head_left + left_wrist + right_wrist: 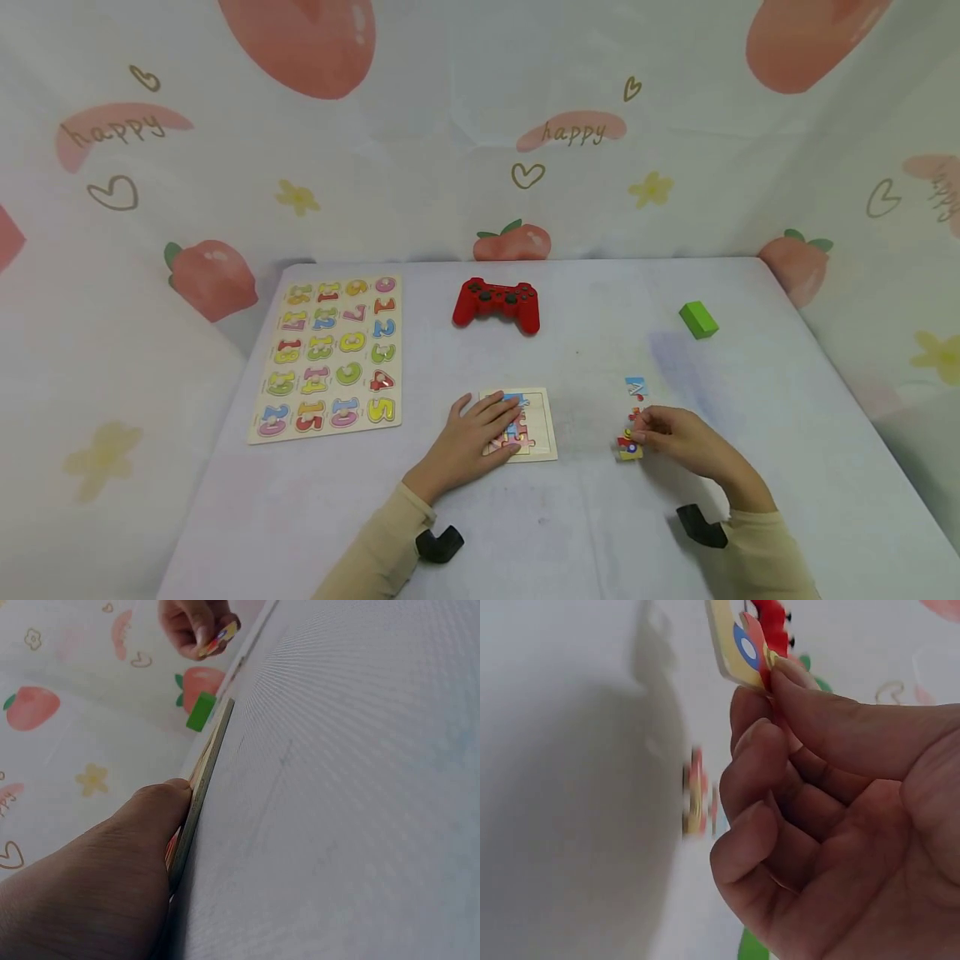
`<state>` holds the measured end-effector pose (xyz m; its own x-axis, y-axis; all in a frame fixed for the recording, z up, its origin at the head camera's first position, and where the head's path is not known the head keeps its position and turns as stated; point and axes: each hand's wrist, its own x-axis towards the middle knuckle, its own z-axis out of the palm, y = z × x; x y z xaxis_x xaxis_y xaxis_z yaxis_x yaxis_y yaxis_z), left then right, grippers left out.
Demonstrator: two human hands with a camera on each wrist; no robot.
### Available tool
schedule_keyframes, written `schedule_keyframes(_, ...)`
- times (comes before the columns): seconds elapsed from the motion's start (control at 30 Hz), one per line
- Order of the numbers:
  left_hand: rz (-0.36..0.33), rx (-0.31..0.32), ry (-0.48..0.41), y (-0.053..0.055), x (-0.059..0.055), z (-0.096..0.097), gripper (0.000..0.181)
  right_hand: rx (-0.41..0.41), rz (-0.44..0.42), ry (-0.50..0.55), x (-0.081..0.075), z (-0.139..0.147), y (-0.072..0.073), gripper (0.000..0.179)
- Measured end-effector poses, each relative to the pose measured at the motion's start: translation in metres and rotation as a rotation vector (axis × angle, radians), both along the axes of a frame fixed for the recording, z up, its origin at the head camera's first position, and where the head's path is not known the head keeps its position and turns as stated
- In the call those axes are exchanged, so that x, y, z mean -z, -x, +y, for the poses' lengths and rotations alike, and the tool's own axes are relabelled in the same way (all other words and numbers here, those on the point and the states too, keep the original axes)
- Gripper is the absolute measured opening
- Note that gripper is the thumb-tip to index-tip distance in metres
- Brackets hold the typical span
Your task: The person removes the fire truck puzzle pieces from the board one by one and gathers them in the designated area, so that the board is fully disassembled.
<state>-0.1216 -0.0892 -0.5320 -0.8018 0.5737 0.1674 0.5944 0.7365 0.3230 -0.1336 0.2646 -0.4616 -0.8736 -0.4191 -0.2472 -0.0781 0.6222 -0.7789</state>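
Observation:
My left hand (467,442) rests, fingers spread, on a small wooden jigsaw board (551,429) with several pink and blue pieces (519,429) in it. The left wrist view shows its thumb (154,814) on the board's edge. Over to the right, my right hand (686,442) pinches a jigsaw piece (742,649) between thumb and forefinger, lifted off the table. That piece is yellow and red with a blue ring. Beyond this hand lie loose pieces, among them a blue and white one (636,386); the fingers partly cover a red one (636,412).
A large number puzzle board (300,392) lies at the left of the white table. At the back middle sits a red game controller (496,305). A green block (699,320) stands at the back right. A printed curtain (450,125) hangs behind the table.

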Motion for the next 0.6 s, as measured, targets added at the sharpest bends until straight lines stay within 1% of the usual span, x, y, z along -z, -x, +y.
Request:
schedule_keyframes(0.17, 0.021, 0.004, -0.005, 0.0, 0.001, 0.0, 0.06, 0.038, -0.037, -0.045, 0.0, 0.02, -0.006, 0.019)
schedule_keyframes(0.3, 0.032, 0.007, -0.012, 0.0, 0.002, 0.0, 0.059, 0.056, -0.029, -0.091, 0.002, 0.031, -0.009, 0.019)
schedule_keyframes(0.6, 0.031, 0.001, -0.01, 0.001, 0.003, 0.0, 0.059, 0.077, -0.003, -0.118, 0.011, 0.04, -0.005, 0.02)
